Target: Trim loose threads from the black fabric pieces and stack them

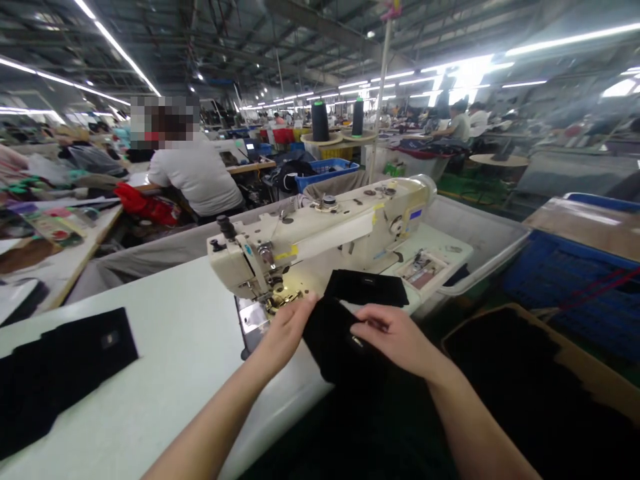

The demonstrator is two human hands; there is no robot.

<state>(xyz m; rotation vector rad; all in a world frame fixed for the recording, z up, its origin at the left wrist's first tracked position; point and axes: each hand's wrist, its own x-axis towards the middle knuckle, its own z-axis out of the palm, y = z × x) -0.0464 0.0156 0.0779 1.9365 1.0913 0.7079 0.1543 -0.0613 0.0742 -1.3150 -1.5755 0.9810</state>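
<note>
Between my two hands hangs a black fabric piece (330, 337) with a small label on it, over the table's front edge. My left hand (293, 323) grips its upper left edge, close to the needle area of a cream sewing machine (320, 227). At the piece's right side, my right hand (393, 330) pinches the cloth beside the label, thumb against fingers. Just behind, a folded black cloth (370, 287) with a small label lies on the machine bed. The lower part of the held piece merges into dark shadow.
Black labelled pieces (70, 373) lie on the white tabletop (175, 373) at left. A box of black cloth (530, 387) stands at lower right, near blue crates (565, 287). Thread cones (320, 121) stand behind the machine. A person in a white shirt (197, 177) sits ahead left.
</note>
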